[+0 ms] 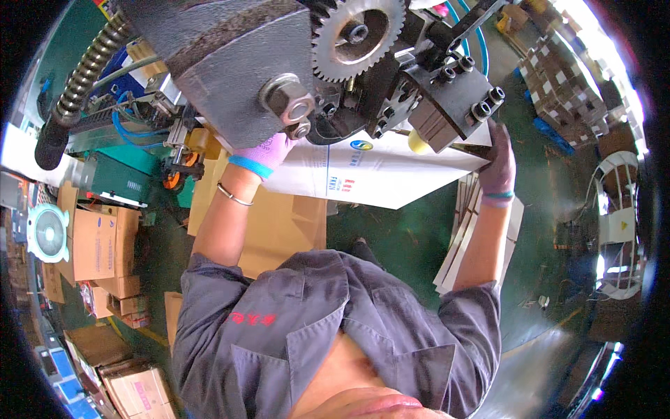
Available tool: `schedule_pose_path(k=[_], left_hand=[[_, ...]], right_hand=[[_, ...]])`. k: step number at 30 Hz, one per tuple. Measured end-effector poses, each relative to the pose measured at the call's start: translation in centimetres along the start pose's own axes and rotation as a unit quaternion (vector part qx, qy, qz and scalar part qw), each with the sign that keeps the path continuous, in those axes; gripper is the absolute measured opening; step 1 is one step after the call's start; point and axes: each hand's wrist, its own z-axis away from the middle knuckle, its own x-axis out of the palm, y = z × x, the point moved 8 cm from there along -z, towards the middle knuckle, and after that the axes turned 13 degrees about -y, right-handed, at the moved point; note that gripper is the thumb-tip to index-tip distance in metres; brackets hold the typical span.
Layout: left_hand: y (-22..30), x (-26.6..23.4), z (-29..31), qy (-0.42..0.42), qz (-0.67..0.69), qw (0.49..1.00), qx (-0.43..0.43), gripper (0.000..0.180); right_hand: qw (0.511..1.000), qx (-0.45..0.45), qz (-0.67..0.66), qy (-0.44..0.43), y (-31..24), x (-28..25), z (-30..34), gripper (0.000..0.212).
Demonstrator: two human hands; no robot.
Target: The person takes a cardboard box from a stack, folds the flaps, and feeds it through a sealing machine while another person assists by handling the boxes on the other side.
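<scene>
White printed carton sheet (380,181) beneath black machine head (223,84), between my hands, long axis left to right. Right hand (499,167) curves against right edge; left hand (269,155) meets left end; neither nearer. Fingertips obscured: cannot tell whether either pinches. Below: brown cardboard (283,227), green floor (377,227). Right background: stacked cartons (567,87).

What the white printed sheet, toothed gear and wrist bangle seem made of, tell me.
White printed sheet: probably cardboard, smooth; it looks stiff, with crisp edges. Toothed gear: likely steel, grey, with a dull metallic sheen. Wrist bangle: probably polished metal, silvery and shiny; exact metal unclear.
</scene>
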Motion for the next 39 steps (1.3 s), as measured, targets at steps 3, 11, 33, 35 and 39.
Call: schedule_pose_path(k=[3, 11, 33, 35, 39], left_hand=[[1.6, -1.1, -1.0, -0.103, 0.020, 0.994, -0.028, 0.044], [-0.4, 0.7, -0.8, -0.154, -0.007, 0.985, -0.075, 0.047], [-9.3, 16.4, 15.6, 0.184, 0.470, 0.801, -0.321, 0.066], [-10.0, 18.4, 14.0, 0.099, 0.626, 0.720, -0.283, 0.062], [-7.0, 20.9, 13.3, 0.095, 0.622, 0.704, -0.331, 0.049]], right_hand=[[0.795, -0.248, 0.545, -0.098, -2.2, 2.1, 2.3, 0.051], [0.871, -0.266, 0.410, -0.052, -2.7, 3.4, 1.8, 0.029], [0.999, -0.045, -0.016, -0.002, 5.6, -11.5, 7.1, 0.055], [0.996, 0.043, -0.074, 0.011, 10.7, -9.9, 8.5, 0.046], [0.994, 0.064, 0.080, -0.038, 10.4, -11.3, 10.3, 0.041]])
